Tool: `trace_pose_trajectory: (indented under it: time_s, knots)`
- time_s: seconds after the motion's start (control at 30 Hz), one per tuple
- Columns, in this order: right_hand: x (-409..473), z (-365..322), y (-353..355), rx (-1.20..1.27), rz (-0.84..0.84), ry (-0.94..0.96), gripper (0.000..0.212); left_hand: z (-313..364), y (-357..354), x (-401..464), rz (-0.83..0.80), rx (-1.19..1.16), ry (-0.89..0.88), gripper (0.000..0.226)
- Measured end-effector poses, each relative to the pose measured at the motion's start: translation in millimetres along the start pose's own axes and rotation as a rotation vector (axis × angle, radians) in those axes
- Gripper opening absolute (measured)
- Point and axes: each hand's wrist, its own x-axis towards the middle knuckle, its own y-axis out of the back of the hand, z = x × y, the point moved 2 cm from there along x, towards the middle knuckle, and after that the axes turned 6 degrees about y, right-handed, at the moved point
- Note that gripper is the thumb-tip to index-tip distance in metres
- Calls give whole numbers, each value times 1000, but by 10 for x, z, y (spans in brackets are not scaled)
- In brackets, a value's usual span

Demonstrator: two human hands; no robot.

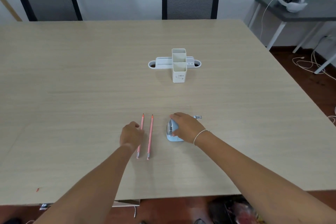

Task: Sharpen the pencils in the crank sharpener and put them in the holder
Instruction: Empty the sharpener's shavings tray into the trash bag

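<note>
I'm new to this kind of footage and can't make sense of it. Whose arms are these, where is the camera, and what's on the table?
There is no machine here: the arms belong to a person wearing a wide-angle camera on the head, so you look forward and down, as they do. That is the only view.

On the table lie two pink pencils side by side. The left hand rests on the left pencil, seemingly about to pick it up; the right pencil lies untouched. The right hand covers a light blue crank sharpener, probably steadying it. Its crank handle sticks out beyond the hand.

Further back stands a white holder with upright compartments, which look empty. Two chairs stand behind the table.
</note>
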Motion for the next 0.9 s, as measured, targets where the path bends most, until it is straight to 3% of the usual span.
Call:
trace_pose_trajectory:
  time_s: [0.17,0.33,0.43,0.5,0.57,0.63,0.77,0.9]
  knots:
    - [-124,18,141,110,91,51,57,249,60,-62,31,66,-151,27]
    - [-318,251,398,245,478,106,34,569,36,-192,-7,22,-368,20]
    - [-439,532,420,372,696,-4,25,707,-41,-286,-69,39,-501,21]
    - [-508,720,333,520,740,-150,23,759,-92,-346,-119,49,-565,30]
    - [-553,877,169,644,685,-284,25,791,-133,-400,-171,107,-631,43]
    - [-569,967,-33,684,520,-326,35,811,-176,-446,-228,194,-668,53]
    - [-515,922,-330,607,198,-243,61,792,-247,-468,-298,292,-658,65]
    - [-363,832,-436,570,112,-213,57,777,-275,-472,-313,307,-641,65]
